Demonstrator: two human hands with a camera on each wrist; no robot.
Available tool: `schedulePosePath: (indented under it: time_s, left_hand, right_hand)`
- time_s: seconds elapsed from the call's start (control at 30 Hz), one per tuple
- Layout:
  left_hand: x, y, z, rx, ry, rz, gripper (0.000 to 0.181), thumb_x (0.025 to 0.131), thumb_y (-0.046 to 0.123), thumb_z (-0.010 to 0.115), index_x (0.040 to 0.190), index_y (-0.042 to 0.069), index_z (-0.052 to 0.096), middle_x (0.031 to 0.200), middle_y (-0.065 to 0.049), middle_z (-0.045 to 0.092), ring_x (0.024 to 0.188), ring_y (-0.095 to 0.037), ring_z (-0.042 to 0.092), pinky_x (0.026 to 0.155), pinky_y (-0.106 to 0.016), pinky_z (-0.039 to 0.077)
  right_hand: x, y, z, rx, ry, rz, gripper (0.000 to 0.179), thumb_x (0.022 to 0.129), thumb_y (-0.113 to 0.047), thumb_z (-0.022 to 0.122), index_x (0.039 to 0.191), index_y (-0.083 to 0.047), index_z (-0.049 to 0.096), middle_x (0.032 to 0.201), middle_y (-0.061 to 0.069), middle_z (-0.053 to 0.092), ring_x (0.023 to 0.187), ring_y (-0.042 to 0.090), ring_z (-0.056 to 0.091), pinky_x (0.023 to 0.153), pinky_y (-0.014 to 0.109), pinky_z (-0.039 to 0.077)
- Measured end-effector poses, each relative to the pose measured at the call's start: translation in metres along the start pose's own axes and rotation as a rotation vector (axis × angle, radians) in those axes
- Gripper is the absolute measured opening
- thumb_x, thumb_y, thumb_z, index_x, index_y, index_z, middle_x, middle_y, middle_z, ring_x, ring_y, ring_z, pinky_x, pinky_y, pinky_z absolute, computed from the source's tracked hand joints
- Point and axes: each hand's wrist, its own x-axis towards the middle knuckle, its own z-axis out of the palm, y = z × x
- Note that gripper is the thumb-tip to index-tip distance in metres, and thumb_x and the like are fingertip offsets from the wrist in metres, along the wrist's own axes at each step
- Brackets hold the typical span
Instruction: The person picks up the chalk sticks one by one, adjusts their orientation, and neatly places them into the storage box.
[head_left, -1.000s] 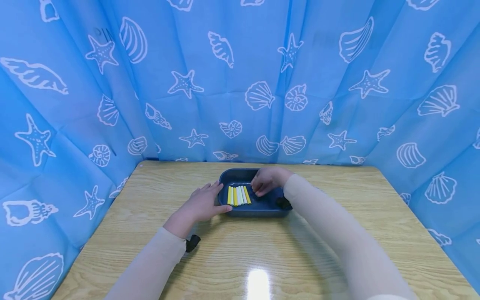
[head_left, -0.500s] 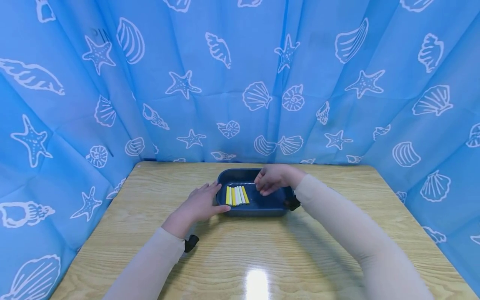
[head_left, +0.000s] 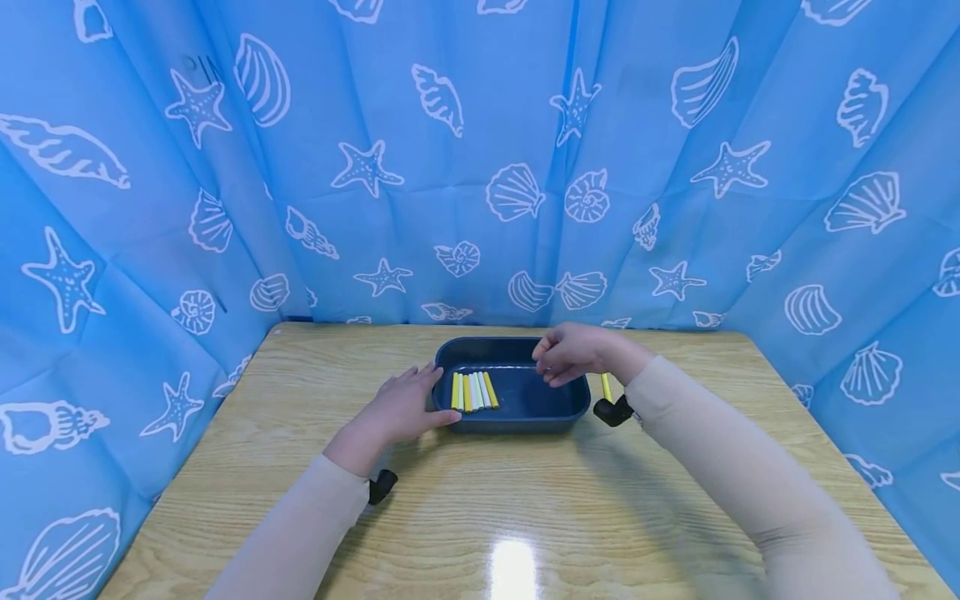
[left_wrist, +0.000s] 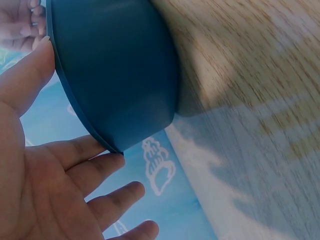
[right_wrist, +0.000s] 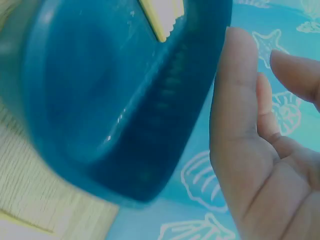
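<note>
A dark blue rectangular tray (head_left: 525, 425) stands toward the back of the table. Inside it, at the left end, several yellow and white chalk sticks (head_left: 475, 392) lie side by side in a row. My left hand (head_left: 405, 406) spans the tray's left end with fingers spread; in the left wrist view the thumb and fingertips touch the rim of the tray (left_wrist: 115, 75). Above the tray's right part is my right hand (head_left: 576, 354), its fingers loosely bent with nothing between them. In the right wrist view, thumb and index finger of the right hand (right_wrist: 270, 135) are apart, beside the rim.
One more yellow chalk stick (head_left: 606, 387) lies on the wooden table (head_left: 450, 517) to the right of the tray, partly behind the right wrist's black camera (head_left: 613, 412). A blue curtain (head_left: 450, 208) with shell and starfish prints surrounds the table's back and sides.
My right hand has risen from inside the tray, next to the chalk row, and moved right toward the tray's right end. The yellow stick beyond it has come into view. The left hand stays put.
</note>
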Motion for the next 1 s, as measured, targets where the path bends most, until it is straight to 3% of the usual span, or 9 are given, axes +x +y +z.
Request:
schedulePosePath:
  time_s: [0.17, 0.4, 1.0]
  left_hand:
    - [0.001, -0.001, 0.001, 0.002, 0.0, 0.001, 0.091, 0.091, 0.059, 0.065, 0.158, 0.009, 0.03, 0.164, -0.013, 0.024, 0.15, -0.04, 0.019, 0.119, -0.061, 0.014]
    - [0.002, -0.003, 0.002, 0.006, 0.0, -0.004, 0.092, 0.09, 0.06, 0.064, 0.159, 0.01, 0.029, 0.164, -0.012, 0.023, 0.15, -0.039, 0.018, 0.12, -0.061, 0.014]
    - [0.002, -0.002, 0.002, 0.001, -0.001, 0.002, 0.09, 0.091, 0.057, 0.066, 0.158, 0.009, 0.029, 0.164, -0.013, 0.023, 0.15, -0.04, 0.018, 0.119, -0.062, 0.013]
  right_hand:
    - [-0.011, 0.007, -0.009, 0.004, 0.045, -0.023, 0.031, 0.1, -0.003, 0.052, 0.128, 0.008, 0.048, 0.129, 0.027, 0.054, 0.087, 0.021, 0.062, 0.087, 0.037, 0.058]
    - [-0.024, 0.019, -0.018, -0.015, 0.107, -0.053, 0.028, 0.1, -0.003, 0.052, 0.125, 0.009, 0.049, 0.118, 0.021, 0.056, 0.09, 0.024, 0.062, 0.088, 0.04, 0.057]
    - [-0.026, 0.07, -0.036, 0.011, 0.263, -0.084, 0.031, 0.099, -0.002, 0.054, 0.124, 0.015, 0.046, 0.107, 0.015, 0.054, 0.083, 0.019, 0.06, 0.086, 0.043, 0.058]
